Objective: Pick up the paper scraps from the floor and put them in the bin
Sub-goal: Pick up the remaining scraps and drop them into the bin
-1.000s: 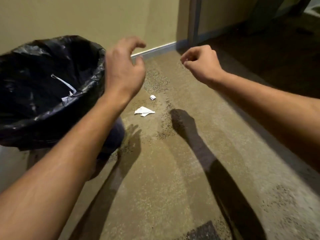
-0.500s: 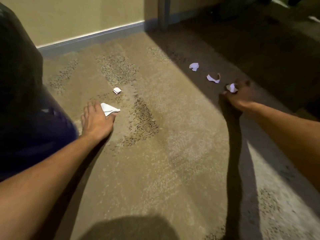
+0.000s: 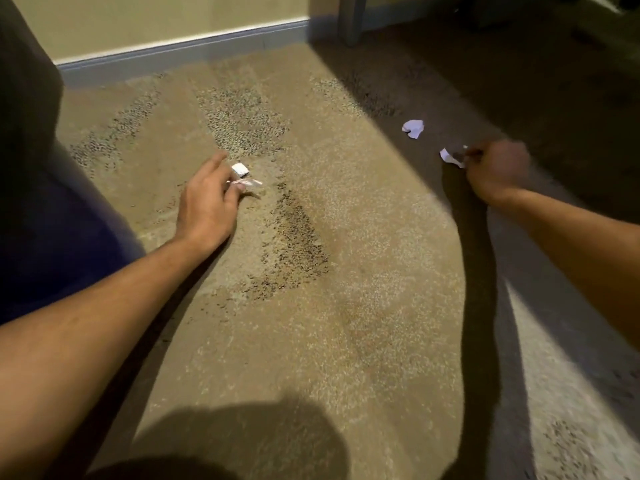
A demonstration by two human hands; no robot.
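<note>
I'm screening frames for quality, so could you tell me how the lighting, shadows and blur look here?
Head view: warm light falls on the middle carpet while the right side lies in dark shadow; the right hand is motion-blurred, and the scrap beyond it sits in shade; the left hand is sharper; a rounded shadow covers the bottom edge.

We see a tan carpet (image 3: 346, 271) flecked with dark speckled patches, white paper scraps (image 3: 413, 128) lying on its shadowed part, a cream wall (image 3: 156, 22) with a grey-blue skirting board (image 3: 180, 53), and a dark bin (image 3: 31, 168) at left.
</note>
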